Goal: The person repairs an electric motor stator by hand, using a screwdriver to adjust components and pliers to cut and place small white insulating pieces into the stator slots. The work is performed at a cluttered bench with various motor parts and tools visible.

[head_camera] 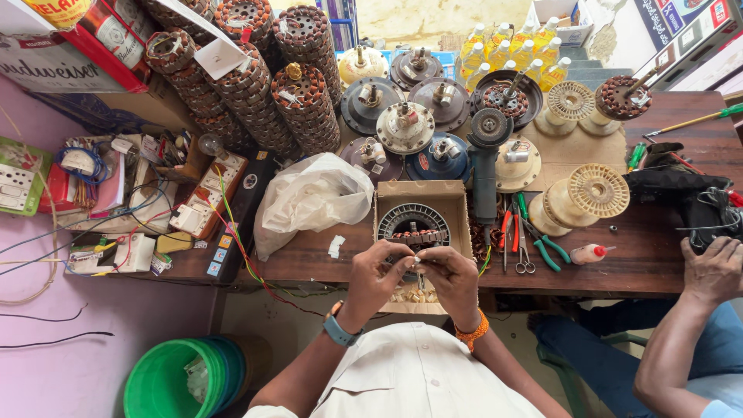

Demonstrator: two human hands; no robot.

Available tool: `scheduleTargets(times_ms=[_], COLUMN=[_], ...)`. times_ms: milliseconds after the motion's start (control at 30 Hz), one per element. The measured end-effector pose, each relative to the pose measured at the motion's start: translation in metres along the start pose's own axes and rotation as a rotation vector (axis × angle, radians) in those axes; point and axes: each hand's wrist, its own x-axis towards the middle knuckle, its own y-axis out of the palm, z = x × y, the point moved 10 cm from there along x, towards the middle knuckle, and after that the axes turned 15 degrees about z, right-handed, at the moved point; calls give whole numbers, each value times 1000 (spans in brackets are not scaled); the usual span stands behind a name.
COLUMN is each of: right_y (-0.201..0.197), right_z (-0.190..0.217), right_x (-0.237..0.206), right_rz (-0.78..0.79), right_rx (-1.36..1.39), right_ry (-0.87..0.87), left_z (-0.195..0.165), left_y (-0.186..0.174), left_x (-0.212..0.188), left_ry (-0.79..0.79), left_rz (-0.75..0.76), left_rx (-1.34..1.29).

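- Both forearms reach forward from the bottom edge, bent inward so the hands meet at the near edge of the worktop (309,259).
- The left hand (374,275) and right hand (451,277) are curled together, fingertips pinching a small pale piece (418,263) between them.
- Just beyond, a round ribbed metal stator with copper windings (414,226) sits in an open cardboard box (387,203).
- Beside the box: a crumpled white plastic bag (309,197), red and green pliers.
- Farther back: stacked copper-wound cores, round metal motor housings.
- At right, another person's hand (713,271) rests on the dark wood.
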Motion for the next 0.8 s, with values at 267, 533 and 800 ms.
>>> scheduleTargets(times_ms=[267, 533, 800], right_y=[9, 18, 26], right_z=[-34, -42, -68], right_x=[-6, -24, -33], right_rz=[21, 88, 80], right_rx=[377, 921, 949], right_ry=[233, 364, 464], left_z=[-11, -13, 8], left_y=[1, 17, 19], left_x=[6, 2, 6], left_ry=[50, 59, -14], left_rz=[177, 386, 440], left_rx=[119, -61, -204])
